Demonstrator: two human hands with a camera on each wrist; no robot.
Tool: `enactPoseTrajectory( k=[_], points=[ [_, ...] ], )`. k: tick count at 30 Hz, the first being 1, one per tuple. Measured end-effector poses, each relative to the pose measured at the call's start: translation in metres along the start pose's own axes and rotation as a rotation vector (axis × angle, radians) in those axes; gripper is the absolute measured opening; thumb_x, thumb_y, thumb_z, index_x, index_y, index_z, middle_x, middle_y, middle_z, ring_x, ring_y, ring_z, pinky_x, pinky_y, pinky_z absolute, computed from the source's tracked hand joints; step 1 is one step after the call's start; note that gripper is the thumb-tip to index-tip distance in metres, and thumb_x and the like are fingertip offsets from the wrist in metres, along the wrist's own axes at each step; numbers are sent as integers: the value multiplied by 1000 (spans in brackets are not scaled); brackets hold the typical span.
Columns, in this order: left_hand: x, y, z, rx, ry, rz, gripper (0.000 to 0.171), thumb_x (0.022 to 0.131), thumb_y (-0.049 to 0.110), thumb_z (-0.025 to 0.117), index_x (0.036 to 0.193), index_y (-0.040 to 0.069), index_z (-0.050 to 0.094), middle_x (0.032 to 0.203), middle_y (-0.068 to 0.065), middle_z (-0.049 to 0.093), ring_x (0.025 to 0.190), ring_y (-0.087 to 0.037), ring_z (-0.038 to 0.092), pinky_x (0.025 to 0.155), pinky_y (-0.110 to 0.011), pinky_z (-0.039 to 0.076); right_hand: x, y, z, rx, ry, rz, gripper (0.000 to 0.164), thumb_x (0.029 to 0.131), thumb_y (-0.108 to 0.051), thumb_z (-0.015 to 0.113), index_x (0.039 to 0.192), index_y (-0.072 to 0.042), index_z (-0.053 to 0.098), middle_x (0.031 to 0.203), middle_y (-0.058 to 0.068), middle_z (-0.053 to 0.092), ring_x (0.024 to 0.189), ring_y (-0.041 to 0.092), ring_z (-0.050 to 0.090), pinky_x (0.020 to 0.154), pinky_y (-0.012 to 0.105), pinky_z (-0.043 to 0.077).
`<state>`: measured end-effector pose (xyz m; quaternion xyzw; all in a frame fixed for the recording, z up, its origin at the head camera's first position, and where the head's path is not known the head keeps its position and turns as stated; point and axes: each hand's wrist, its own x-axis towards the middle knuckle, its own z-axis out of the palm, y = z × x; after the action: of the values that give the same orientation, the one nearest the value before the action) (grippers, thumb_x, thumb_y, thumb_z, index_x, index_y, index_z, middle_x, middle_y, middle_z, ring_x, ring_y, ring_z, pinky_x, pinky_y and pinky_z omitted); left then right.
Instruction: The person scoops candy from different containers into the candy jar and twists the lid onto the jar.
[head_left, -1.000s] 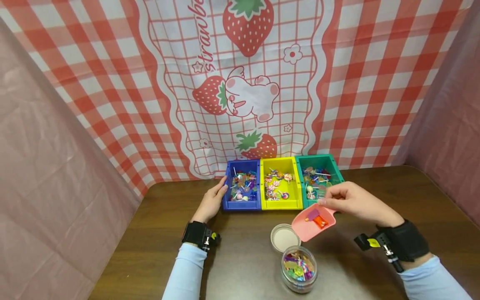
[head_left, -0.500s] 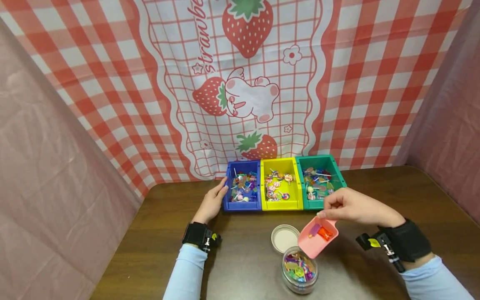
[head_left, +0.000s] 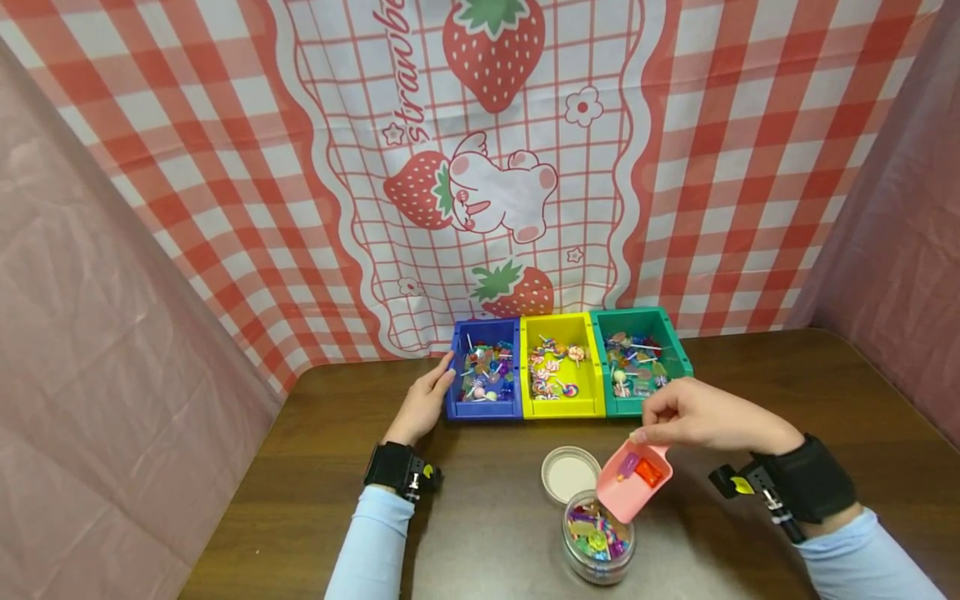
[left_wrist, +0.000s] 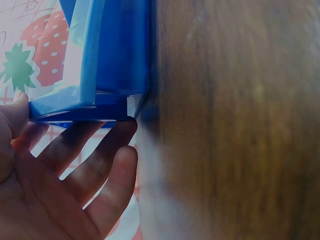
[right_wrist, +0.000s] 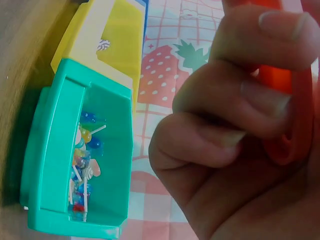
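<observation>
My left hand point(head_left: 420, 408) lies against the outer side of the blue bin point(head_left: 487, 410) in the head view; the left wrist view shows its extended fingers point(left_wrist: 105, 155) at the end wall. With my right hand point(head_left: 708, 417) I pinch the handle of a pink scoop point(head_left: 624, 500), fingers curled around it. Inside the scoop are a red candy piece point(head_left: 648, 472) and a purple popsicle-like piece point(head_left: 628, 464). The scoop's lip tilts down and overlaps the rim of a clear jar point(head_left: 600, 573) filled with colourful candy charms. In the right wrist view, part of the orange-looking handle point(right_wrist: 282, 150) shows.
A yellow bin point(head_left: 564, 410) with small lollipops and a green bin point(head_left: 622, 407) with mixed candy pieces adjoin the blue one. A round white lid point(head_left: 570, 475) lies behind the jar on the wooden table point(head_left: 315, 500). Strawberry-print cloth point(head_left: 495, 192) hangs behind.
My right hand has brought the scoop toward me from the green bin's front edge to the jar, its lip turning downward. The left hand has stayed at the blue bin.
</observation>
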<state>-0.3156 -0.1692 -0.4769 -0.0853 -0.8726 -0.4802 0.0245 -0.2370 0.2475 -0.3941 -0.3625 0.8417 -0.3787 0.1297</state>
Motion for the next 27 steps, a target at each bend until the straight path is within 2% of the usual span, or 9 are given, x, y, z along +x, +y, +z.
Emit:
enactPoseTrajectory(
  k=[8, 19, 27],
  points=[
    [1, -1, 0, 8, -4, 6, 49, 106, 39, 46, 153, 24, 43, 149, -14, 46, 138, -30, 40, 113, -49, 28, 1, -1, 1, -39, 2, 18, 25, 91, -32, 73, 69, -25, 63, 59, -16, 43, 55, 8, 48, 52, 24, 41],
    [1, 0, 0, 3, 2, 6, 49, 106, 36, 47, 153, 22, 44, 149, -14, 46, 138, -30, 40, 113, -49, 28, 1, -11, 3, -164, 52, -33, 27, 90, -39, 73, 68, -31, 62, 58, -20, 43, 54, 0, 44, 50, 20, 36],
    [0, 1, 0, -11, 2, -7, 49, 106, 37, 47, 152, 22, 44, 149, -13, 46, 138, -30, 40, 113, -49, 28, -2, -25, 4, -242, 58, 7, 29, 89, -45, 73, 67, -31, 60, 59, -20, 43, 54, -1, 42, 50, 20, 35]
  ],
)
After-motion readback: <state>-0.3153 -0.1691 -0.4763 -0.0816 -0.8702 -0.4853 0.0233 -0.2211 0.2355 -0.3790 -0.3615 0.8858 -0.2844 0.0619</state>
